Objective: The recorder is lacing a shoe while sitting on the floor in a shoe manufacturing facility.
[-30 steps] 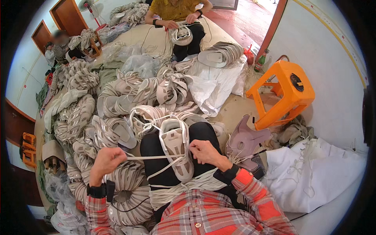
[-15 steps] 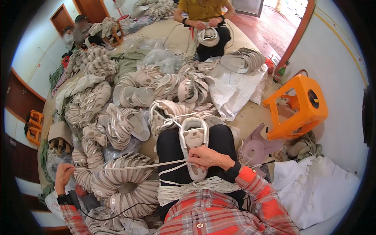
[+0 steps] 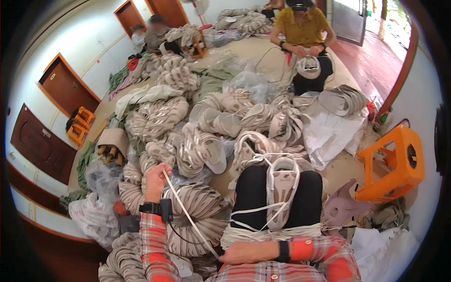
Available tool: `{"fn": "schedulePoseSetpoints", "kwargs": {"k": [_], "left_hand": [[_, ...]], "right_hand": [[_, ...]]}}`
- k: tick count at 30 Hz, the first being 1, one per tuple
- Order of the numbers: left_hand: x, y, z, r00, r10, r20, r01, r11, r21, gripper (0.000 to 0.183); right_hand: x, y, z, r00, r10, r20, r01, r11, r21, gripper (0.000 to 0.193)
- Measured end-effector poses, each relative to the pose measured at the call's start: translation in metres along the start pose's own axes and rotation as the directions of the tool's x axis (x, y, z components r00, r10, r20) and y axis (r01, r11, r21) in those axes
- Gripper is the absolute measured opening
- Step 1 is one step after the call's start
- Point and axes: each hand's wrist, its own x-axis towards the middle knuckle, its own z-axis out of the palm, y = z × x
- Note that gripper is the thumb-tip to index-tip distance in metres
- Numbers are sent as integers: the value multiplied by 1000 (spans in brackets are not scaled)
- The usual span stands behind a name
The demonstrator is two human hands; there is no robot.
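A pale flat shoelace [image 3: 189, 211] runs taut on a slant between my hands, left of my lap. My left hand [image 3: 158, 181], raised over the ring of stacked shoe uppers, pinches its far end. Low by my waist, my right hand [image 3: 249, 253] is closed at the lace's near end; its fingertips are partly hidden. A beige and white shoe upper [image 3: 279, 207] rests between my thighs, toe toward me, and neither hand touches it. Pale lace strands cross its lower part. A bundle of white laces [image 3: 272, 233] lies across my lap.
Rings of stacked shoe uppers [image 3: 199, 195] crowd the floor ahead and left. An orange stool [image 3: 392, 164] stands right, near a white sack [image 3: 383, 254] and a mauve sheet piece [image 3: 345, 202]. Across from me a person [image 3: 300, 30] works on another shoe upper [image 3: 308, 68].
My left hand has moved up and inward with the lace. My right hand has left the shoe upper and dropped to my waist. The view has shifted left.
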Motion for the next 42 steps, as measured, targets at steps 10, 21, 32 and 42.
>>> {"fn": "schedulePoseSetpoints", "kwargs": {"k": [10,21,32,42], "left_hand": [[-77,-85,151,829,-179,530,-9,943,332,21],[-180,-144,171,757,-59,651,-591,364,720,17],[-178,-170,177,593,232,771,-803,241,546,10],[-183,-178,183,612,292,735,-791,206,576,12]], "right_hand": [[-5,26,42,962,81,261,-87,996,12,22],[-111,21,-89,293,765,-573,-851,482,209,26],[-100,8,-94,269,871,-410,-720,465,516,33],[-101,11,-91,290,902,-320,-523,429,736,34]]}}
